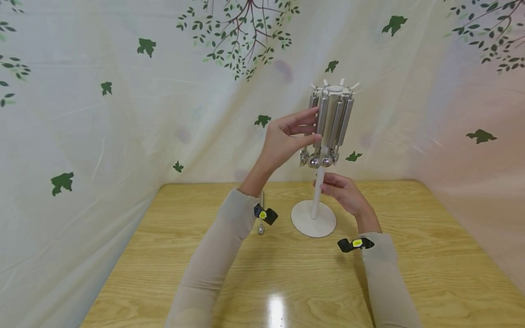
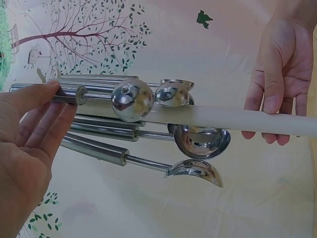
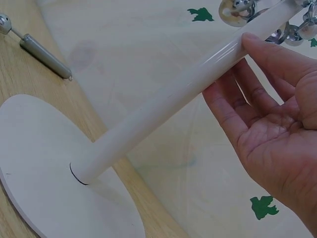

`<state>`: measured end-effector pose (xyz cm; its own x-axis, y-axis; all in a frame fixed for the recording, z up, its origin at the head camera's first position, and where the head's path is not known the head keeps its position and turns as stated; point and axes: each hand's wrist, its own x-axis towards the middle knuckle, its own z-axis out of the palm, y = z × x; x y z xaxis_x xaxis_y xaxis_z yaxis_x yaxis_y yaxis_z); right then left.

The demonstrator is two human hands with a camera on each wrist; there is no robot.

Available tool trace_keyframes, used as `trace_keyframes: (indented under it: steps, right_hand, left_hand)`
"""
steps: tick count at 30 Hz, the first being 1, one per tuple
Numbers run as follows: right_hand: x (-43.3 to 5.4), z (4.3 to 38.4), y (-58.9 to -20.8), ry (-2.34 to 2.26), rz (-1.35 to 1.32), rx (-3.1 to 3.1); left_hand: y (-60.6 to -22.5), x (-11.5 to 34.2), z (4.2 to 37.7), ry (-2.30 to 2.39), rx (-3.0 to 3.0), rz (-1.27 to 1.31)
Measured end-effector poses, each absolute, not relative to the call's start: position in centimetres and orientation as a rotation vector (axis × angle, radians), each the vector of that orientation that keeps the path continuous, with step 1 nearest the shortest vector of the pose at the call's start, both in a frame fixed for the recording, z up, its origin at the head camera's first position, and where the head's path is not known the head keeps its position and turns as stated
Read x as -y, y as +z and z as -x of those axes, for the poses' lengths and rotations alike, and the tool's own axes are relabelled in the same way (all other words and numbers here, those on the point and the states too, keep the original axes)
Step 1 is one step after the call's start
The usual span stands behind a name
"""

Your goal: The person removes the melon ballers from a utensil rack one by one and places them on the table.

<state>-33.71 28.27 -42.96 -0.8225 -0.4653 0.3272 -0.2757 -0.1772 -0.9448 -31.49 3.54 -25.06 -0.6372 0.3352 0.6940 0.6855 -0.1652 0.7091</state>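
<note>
Item: white stand (image 1: 318,191), one, right of centre in the head view; its round base (image 1: 304,223) is resting on the wooden table (image 1: 434,237), and its hooked top (image 1: 335,88) is spreading short white prongs toward the upper right.

Item: steel utensils (image 1: 343,122), several, grey-handled; they are hanging in a ring about the post, bowls downward.

Item: utensil with a rounded bowl (image 2: 132,100), one, on the near side of that ring; whether its loop is sitting on a prong is unclear.

Item: left hand (image 1: 283,139), centre of the head view; thumb and fingertips are clamping that utensil's handle from opposite sides.

Item: right hand (image 1: 343,193), lower and further right; thumb and fingers are pinching the white post below the bowls.

Item: loose utensil (image 3: 47,58), one; it is lying on the table, upper left in the right wrist view.

Item: pale backdrop (image 1: 213,114), printed with green leaves and branches; it is hanging behind the table.
</note>
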Motion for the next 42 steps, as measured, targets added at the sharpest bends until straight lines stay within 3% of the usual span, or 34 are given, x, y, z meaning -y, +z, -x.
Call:
trace_keyframes:
  steps: [21, 42]
  right_hand:
    - [-28.2, 33.7, -42.4, -2.156, 0.794, -1.812]
    - [-28.5, 34.1, -42.2, -2.116, 0.843, -1.793]
  left_hand:
    - [-28.0, 1.9, 30.8, -1.934, 1.873, 1.059]
    - [-36.0, 8.2, 32.2, -2.164, 2.011, 0.734]
